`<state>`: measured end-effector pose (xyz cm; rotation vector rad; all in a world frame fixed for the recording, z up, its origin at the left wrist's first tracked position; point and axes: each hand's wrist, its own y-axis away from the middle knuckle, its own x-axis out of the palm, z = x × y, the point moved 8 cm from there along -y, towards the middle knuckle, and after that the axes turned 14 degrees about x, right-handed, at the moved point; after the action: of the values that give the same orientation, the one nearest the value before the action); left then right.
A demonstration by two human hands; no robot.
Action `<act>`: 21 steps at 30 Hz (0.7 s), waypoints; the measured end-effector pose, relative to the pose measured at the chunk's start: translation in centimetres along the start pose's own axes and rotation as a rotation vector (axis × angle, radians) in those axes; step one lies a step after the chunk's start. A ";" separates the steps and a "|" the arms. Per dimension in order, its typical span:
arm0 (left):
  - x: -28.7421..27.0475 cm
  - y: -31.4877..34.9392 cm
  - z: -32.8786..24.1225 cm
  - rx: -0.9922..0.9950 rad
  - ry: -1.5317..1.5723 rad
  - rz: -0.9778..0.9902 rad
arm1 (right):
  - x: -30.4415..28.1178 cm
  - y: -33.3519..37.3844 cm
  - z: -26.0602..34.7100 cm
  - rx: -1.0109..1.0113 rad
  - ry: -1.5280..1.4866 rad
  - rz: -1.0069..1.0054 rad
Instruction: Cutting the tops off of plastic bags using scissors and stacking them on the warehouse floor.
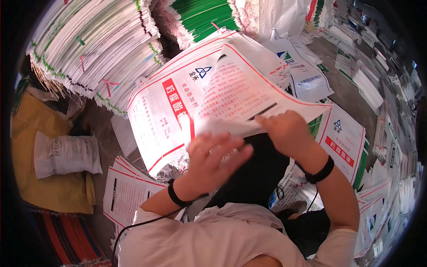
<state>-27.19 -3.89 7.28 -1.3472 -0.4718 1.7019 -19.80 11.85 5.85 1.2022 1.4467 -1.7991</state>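
A stack of flat white printed sacks (153,109) with red borders lies in front of me, over my dark-clad lap. The top sack (249,80) is folded back, so its text-covered side shows. My right hand (287,133) is closed on the near edge of this lifted sack, fingers curled and thumb side toward the middle. To its left, my left hand (215,155) is slightly blurred, fingers stretched out and apart, above the near edge of the stack. Nothing shows in its grasp. Both wrists wear black bands.
Tall piles of folded sacks (98,49) rise at the far left, with a green bundle (204,20) behind. A filled white bag (66,155) rests on yellow cloth (26,133). More printed sacks (342,138) lie to the right. A black cable (147,221) runs from my left wrist.
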 end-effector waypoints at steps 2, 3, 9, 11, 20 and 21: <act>-0.5 -0.5 -2.8 0.151 0.315 -0.136 | -1.0 -1.4 -3.1 0.115 -0.055 -0.101; 0.1 -1.0 -3.7 0.248 0.378 -0.098 | -1.8 -2.0 -5.4 0.199 -0.064 -0.147; 12.0 5.6 2.7 -0.315 0.584 0.152 | -10.3 4.3 -28.5 0.943 -0.160 -0.437; 14.5 9.9 6.2 -0.423 0.445 0.228 | -11.7 9.3 -33.5 1.169 -0.630 -0.570; 27.1 20.0 15.8 -0.463 0.050 0.536 | -13.1 35.3 -42.6 1.517 1.006 0.060; 28.7 24.1 19.0 -0.427 -0.019 0.715 | -10.8 36.6 -44.1 1.572 0.923 0.025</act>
<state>-54.68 10.93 -20.84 -1.9723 -0.4004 2.2721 29.26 42.00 -3.40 2.9844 -0.0997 -2.4328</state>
